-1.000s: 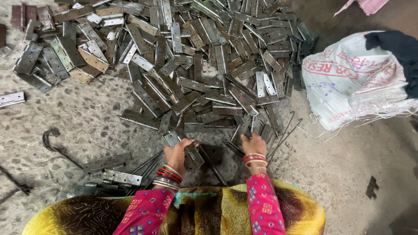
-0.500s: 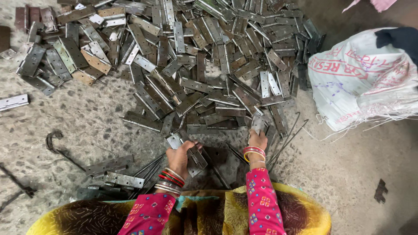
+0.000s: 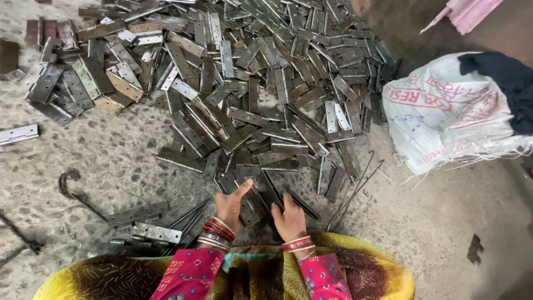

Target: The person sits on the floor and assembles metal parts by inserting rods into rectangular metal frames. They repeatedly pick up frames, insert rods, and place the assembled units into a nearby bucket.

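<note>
Left hand (image 3: 230, 204) on hinge leaf (image 3: 248, 206), right hand (image 3: 288, 218) just beside

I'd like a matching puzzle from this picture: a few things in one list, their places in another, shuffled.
Things:
1. big pile of grey metal hinge plates
2. white woven sack with red print
3. dark hooked metal rod
4. thin long metal rods

Places:
A. on the floor, left of the left hand
B. far right of the floor
C. just right of the right hand
D. spread across the top

Pairs: 1-D, 2-B, 3-A, 4-C
</note>
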